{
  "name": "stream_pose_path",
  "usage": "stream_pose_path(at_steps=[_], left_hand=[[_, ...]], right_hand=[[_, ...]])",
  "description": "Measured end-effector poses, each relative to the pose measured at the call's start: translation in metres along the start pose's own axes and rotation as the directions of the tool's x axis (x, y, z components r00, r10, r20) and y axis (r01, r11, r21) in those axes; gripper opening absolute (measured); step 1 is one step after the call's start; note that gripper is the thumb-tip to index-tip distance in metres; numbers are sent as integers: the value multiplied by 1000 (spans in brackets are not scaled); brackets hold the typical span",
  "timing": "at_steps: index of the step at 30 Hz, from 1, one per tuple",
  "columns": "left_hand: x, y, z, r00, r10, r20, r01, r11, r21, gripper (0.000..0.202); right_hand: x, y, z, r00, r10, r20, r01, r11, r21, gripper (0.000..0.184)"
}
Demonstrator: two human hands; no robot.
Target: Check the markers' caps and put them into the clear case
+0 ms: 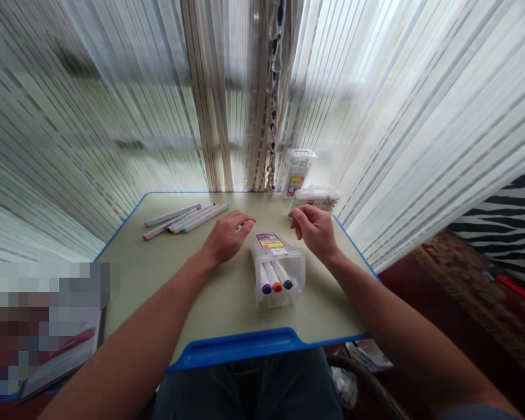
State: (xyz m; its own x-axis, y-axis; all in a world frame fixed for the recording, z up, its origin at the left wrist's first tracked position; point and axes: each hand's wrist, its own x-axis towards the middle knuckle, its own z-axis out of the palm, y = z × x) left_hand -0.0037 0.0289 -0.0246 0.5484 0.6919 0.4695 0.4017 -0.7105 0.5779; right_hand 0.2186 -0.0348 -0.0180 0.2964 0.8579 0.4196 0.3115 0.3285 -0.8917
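Case (284, 254) holds three markers (277, 287). Left of case: left hand (226, 236), grip released. Right of case: right hand (315, 230), grip state cannot be determined.

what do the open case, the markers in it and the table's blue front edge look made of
Open case: likely clear, glossy plastic, as its walls are see-through with pale glints at the rim.
Markers: probably smooth plastic, judging by the even white barrels and coloured ends.
Blue front edge: perhaps moulded plastic, slightly shiny, given its rounded trough.
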Motion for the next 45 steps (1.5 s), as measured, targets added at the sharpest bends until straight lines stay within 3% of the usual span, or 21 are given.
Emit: stream_pose_path(at_steps=[4,9,26,35,45], left_hand=[[1,-5,2,1000,-7,-23,8,1000,26,37],[2,-12,3,999,-19,-26,21,997,73,38],[5,-13,0,998,-61,-7,61,981,182,35],[6,-12,-3,984,-123,-126,152,952,264,31],[5,-10,1,981,-173,-91,191,949,251,34]], right_hand=[[-6,15,-4,999,-26,31,32,978,-205,35],[0,28,-9,996,-43,80,64,957,-282,37],[4,32,-10,981,-42,191,103,940,-326,25],[3,31,-12,974,-45,224,118,939,-322,26],[4,29,-14,973,-50,224,124,935,-331,26]])
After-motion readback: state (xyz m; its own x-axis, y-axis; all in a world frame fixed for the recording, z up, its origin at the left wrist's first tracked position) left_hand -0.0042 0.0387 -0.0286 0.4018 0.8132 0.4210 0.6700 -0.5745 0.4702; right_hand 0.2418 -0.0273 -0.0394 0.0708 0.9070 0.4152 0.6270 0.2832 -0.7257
